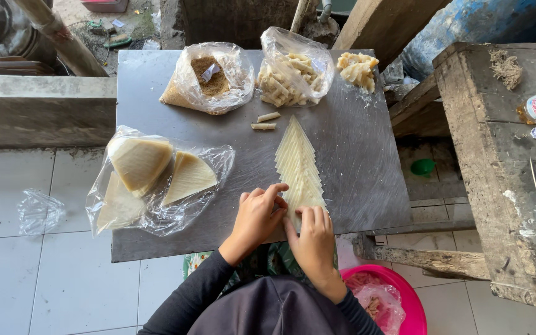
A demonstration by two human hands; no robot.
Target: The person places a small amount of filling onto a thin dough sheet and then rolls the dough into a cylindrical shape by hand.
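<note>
Your left hand and right hand rest side by side, fingers curled down on the near end of the fanned row of triangular pastry wrappers. Beyond them lie two rolled pieces and a bag of rolls; left sits a bag of wrapper stacks.

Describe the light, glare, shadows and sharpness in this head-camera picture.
Head view: soft, even daylight. The metal tabletop shows a dull sheen, and the plastic bags catch small white highlights. Shadows are faint, only a thin one under the left hand and right hand. Focus is sharp over the fanned pastry sheets; straight edges bow slightly toward the frame's borders.
</note>
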